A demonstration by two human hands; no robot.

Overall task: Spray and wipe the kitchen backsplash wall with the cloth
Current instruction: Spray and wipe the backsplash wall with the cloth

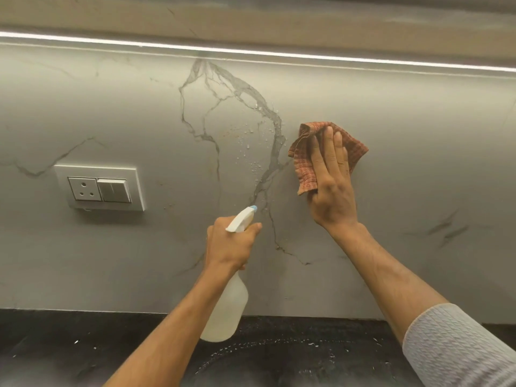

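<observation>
One spray bottle (227,300), one cloth (307,160), one wall (418,169), and my two hands at work on it. There is also one socket plate (99,187) off to the left, carrying a single three-hole socket and one switch beside it.

My left hand (230,244) is wrapped around the neck of the bottle, fingers curled closed on it, with the forefinger stretched forward below the white nozzle head. The nozzle, with its small blue tip, points up and toward the wall. The bottle's cloudy body hangs down below my fist, tilted, above the black counter (69,344).

My right hand (332,185) is raised higher, palm flat and fingers straight and close together, pressing the cloth against the wall. The forearm slopes up from the lower right, its pale ribbed sleeve (452,347) pushed back toward the elbow.

The cloth is reddish-orange with a fine check weave, crumpled, its corners sticking out above, left and right of my fingers. It sits just right of a grey vein in the marble-look wall. Left of the cloth, droplets (252,146) cling to the surface (scattered along that vein). A bright light strip (251,53) runs across the top of the wall.
</observation>
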